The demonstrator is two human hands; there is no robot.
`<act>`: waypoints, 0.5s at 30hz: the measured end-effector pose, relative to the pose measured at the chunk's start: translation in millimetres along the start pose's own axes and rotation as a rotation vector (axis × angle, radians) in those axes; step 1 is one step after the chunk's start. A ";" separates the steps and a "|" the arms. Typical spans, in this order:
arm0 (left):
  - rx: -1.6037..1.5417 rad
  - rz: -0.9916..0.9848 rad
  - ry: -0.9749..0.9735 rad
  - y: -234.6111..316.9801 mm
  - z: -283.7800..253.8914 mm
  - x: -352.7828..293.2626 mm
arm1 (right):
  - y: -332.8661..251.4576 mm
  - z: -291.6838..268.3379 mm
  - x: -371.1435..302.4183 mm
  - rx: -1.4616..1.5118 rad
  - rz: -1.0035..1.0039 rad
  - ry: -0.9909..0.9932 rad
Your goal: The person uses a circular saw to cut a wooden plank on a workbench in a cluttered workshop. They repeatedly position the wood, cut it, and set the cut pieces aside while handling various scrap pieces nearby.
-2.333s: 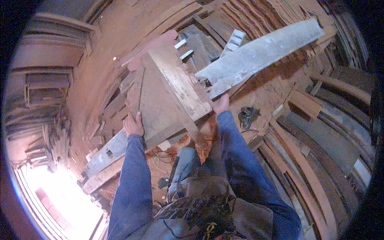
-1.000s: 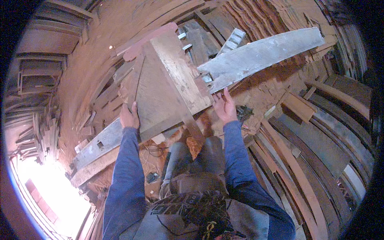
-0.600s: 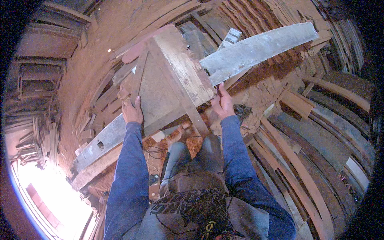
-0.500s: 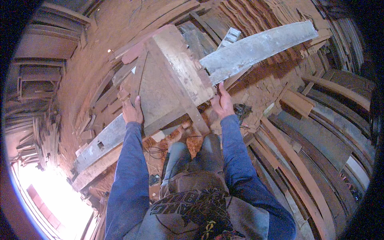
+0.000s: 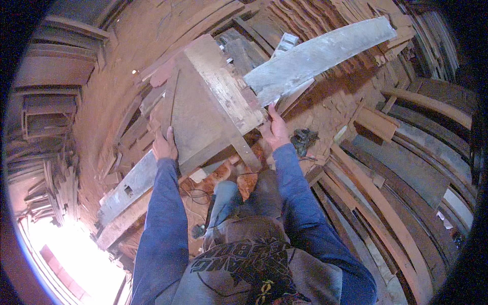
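A wide brown wooden panel lies in front of me, with a pale, worn wooden beam along its right side and a narrow strip reaching toward my legs. My left hand grips the panel's left edge, thumb raised and the other fingers partly hidden. At the panel's near right corner, below the beam's end, my right hand is closed, thumb up and fingers mostly out of sight. A long grey curved plate extends to the right just beyond that hand. Beside my left forearm runs another grey plate with a small square hole.
Curved wooden planks are stacked on the right. Wavy-edged boards lie at the far side. A dark tool-like object sits on the littered ground beyond my right wrist. Thin cables lie near my legs. Wooden racks stand at left.
The view has turned slightly, and the panel, the curved grey plate and my right hand appear a little farther left. Both hands keep their places on the panel.
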State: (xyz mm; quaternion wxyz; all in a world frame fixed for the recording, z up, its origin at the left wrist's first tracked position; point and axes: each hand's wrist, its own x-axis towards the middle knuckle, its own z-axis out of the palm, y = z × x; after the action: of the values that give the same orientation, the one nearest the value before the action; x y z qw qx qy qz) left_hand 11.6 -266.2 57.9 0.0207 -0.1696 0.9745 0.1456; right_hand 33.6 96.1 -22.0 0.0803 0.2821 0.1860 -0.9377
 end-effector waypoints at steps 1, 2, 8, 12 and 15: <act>0.020 -0.022 -0.017 0.4 1.0 -0.1 | 1.5 -2.2 1.0 -0.056 -0.020 0.016; 0.046 -0.041 -0.040 0.6 1.6 0.2 | 2.4 -3.9 0.8 -0.124 -0.028 0.120; 0.086 -0.071 -0.019 2.7 6.1 -1.8 | -2.2 -35.9 -30.2 0.019 -0.076 0.294; 0.163 -0.092 0.030 6.3 12.9 -3.1 | -17.9 -122.3 -52.8 -0.275 -0.090 0.378; 0.198 -0.043 0.113 9.4 16.9 -4.5 | -24.6 -210.3 -78.9 -0.819 0.064 0.515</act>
State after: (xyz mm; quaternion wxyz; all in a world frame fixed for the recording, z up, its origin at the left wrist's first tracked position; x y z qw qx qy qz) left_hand 12.5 -251.4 44.7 -0.0144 -0.1957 0.9798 0.0382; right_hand 197.6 205.2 -132.7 0.1649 0.4560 0.5448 -0.6842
